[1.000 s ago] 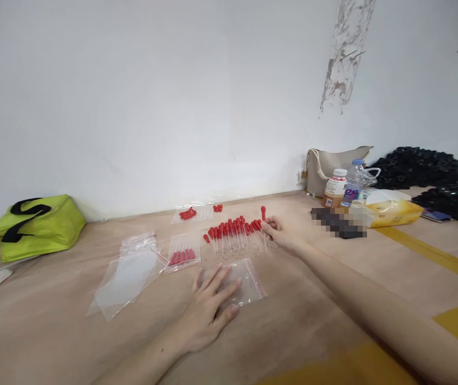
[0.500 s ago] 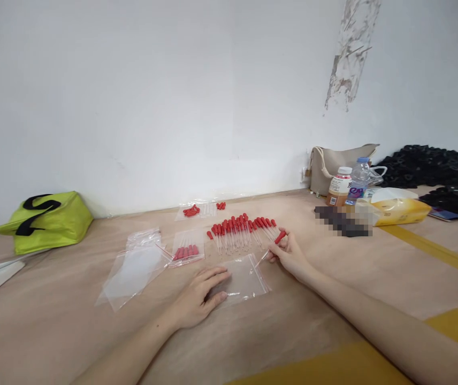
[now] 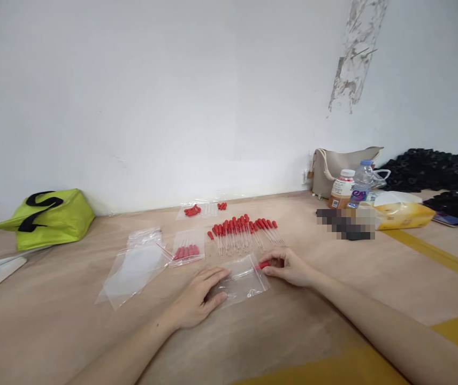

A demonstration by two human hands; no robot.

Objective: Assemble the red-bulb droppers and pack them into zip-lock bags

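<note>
A clear zip bag (image 3: 242, 282) lies flat on the brown paper surface. My left hand (image 3: 199, 297) rests on its left end, fingers apart. At the bag's right end, my right hand (image 3: 287, 267) pinches the red bulb of a glass dropper (image 3: 264, 264); its thin tube reaches into the bag's mouth. Just beyond the bag lies a row of several red-bulbed droppers (image 3: 233, 230), tubes pointing toward me. To the left sits a filled zip bag (image 3: 186, 251) with several droppers in it. Beside that are flat clear bags (image 3: 135, 270).
Loose red bulbs (image 3: 192, 210) lie on plastic near the wall. A yellow-green bag (image 3: 54, 216) stands at the left. Drink bottles (image 3: 342, 190), a tissue pack (image 3: 403, 211), a grey bag (image 3: 343, 158) and a black heap (image 3: 429, 170) occupy the right side.
My right hand has moved left and nearer to me, turning the dropper flatter and sliding its tube into the clear bag. My left hand has stayed in place.
</note>
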